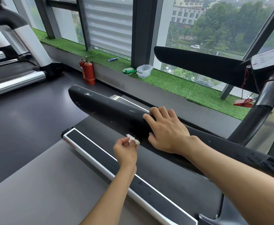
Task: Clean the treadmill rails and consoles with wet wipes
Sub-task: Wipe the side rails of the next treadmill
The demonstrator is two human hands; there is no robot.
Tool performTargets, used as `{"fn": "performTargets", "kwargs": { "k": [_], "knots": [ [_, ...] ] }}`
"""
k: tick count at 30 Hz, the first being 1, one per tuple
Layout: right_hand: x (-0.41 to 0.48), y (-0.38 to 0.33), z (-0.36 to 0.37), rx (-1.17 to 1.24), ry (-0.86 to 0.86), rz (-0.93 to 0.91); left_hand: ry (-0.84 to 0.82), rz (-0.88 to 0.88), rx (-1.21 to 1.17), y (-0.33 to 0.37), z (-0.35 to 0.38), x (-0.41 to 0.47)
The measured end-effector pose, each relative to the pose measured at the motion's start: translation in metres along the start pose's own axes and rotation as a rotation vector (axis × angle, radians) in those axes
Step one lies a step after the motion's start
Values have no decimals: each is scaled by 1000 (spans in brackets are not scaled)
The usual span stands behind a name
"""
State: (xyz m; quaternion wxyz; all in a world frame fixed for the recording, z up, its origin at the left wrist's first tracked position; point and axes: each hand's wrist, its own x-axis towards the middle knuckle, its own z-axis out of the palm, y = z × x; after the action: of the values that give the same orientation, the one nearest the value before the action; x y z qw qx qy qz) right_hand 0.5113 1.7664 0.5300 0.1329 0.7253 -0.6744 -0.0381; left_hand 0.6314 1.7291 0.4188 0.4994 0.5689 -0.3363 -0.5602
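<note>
**Q:** What are your hands doing?

**A:** My left hand (125, 149) pinches a crumpled white wipe (131, 138) between thumb and fingertips. The wipe touches the near lower edge of the black rail (103, 109). Just beside it, my right hand (167, 132) lies over the top of the same rail, holding it, with the fingers bent over the far edge and the thumb on the near side.

**Q:** And the rail itself?

**A:** It is long, matte black and scuffed with small pale marks. It runs from lower right up to a rounded end at centre left. Below it lies the belt (173, 176), edged by a white and black side strip (100, 153).

**Q:** What lies farther out?

**A:** At upper right, a second black rail, the far rail (197, 62), meets the console (269, 60). A red clip (243, 103) hangs from there on a cord. Beyond is a sill (173, 83) covered in green turf. It carries a clear tub (144, 71), with a green pack (129, 70) just beside it and a small tube (113, 59) farther left. Two red extinguishers (88, 72) stand on the grey floor (27, 119) against the sill. Another treadmill (11, 62) is at far left. The window shows trees and buildings.
</note>
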Motion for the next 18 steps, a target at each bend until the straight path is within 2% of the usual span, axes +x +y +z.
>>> {"fn": "performTargets", "kwargs": {
  "k": [12, 15, 18],
  "knots": [
    [-1, 0, -2, 30, 20, 6, -57, -334, -189, -13, 10, 6],
    [-2, 0, -1, 38, 21, 5, -25, -287, -225, -12, 7, 4],
    [-1, 0, -1, 49, 22, 2, -2, -133, -184, -9, 5, -4]
  ]
}}
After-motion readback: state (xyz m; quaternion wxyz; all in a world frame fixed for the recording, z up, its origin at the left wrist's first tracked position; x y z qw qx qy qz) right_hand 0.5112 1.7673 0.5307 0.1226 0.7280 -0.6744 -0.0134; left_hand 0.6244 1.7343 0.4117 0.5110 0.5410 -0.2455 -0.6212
